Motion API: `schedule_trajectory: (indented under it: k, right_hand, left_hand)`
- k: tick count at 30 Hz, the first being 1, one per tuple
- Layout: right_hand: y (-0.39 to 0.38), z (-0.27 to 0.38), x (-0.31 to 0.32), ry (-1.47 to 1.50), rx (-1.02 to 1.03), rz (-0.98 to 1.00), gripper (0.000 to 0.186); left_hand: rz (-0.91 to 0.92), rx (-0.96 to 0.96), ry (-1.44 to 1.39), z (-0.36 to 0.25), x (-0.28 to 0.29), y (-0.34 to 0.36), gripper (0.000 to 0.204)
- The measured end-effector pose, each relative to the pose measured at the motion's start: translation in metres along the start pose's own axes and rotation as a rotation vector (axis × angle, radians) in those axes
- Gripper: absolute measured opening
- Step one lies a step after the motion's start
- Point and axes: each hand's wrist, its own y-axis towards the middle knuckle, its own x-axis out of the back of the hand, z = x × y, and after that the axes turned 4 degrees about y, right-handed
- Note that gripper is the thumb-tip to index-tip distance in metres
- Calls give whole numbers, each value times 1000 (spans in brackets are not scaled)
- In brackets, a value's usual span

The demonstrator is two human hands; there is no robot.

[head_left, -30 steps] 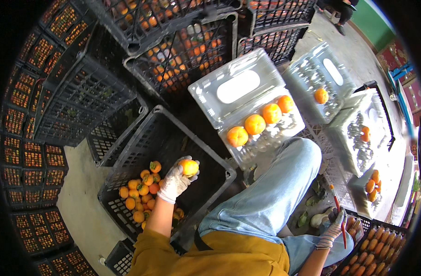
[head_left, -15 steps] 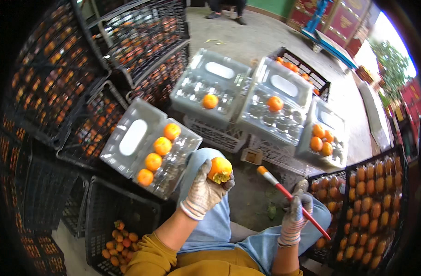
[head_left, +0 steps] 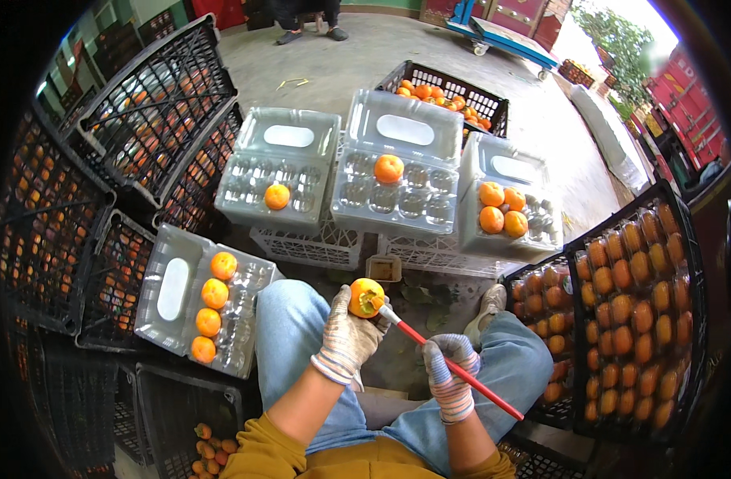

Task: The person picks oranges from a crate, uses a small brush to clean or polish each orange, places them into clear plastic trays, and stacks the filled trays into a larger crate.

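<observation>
My left hand (head_left: 347,339), in a striped knit glove, holds an orange persimmon (head_left: 365,296) with its calyx turned up toward me. Closed around a red-handled paintbrush (head_left: 449,365) is my gloved right hand (head_left: 451,375). The brush's bristle end meets the calyx of the persimmon; the bristles themselves are mostly hidden there. Left of my knee lies an open clear clamshell tray (head_left: 246,339) with a column of several persimmons (head_left: 209,322). In front of me stand further open clamshells: one (head_left: 299,176) and another (head_left: 356,192) hold one persimmon each, and a third (head_left: 471,225) holds several.
Black crates of fruit are stacked at the left (head_left: 153,112). A crate of packed persimmons (head_left: 581,319) leans at my right. Another black crate (head_left: 194,399) with loose persimmons sits low left. White crates (head_left: 308,247) support the clamshells. Beyond are a person's legs (head_left: 305,12) and a blue cart (head_left: 501,38).
My right hand has brought the brush leftward, and its tip now meets the persimmon's calyx. The left hand still holds the fruit. The whole view has shifted and turned.
</observation>
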Motion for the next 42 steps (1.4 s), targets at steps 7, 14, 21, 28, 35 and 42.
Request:
schedule_trajectory:
  k: [7, 14, 21, 28, 35, 42]
  right_hand:
    - [6, -11, 15, 78, -51, -121, 7]
    - [13, -38, 43, 406, -213, -494, 9]
    - [14, -67, 49, 396, -341, -525, 13]
    - [21, -70, 59, 562, -444, -606, 12]
    - [35, -68, 50, 418, -331, -569, 9]
    - [30, -97, 27, 181, -196, -578, 14]
  left_hand:
    - [40, -57, 162, 3, -14, 19, 47]
    - [402, -540, 1251, 78, -130, 87, 63]
    - [444, -985, 2353, 172, -224, 222, 62]
    - [445, -591, 2724, 208, -249, 281, 67]
    - [546, -1045, 2164, 107, -223, 207, 67]
    - [-170, -1161, 1456, -138, -101, -83, 20]
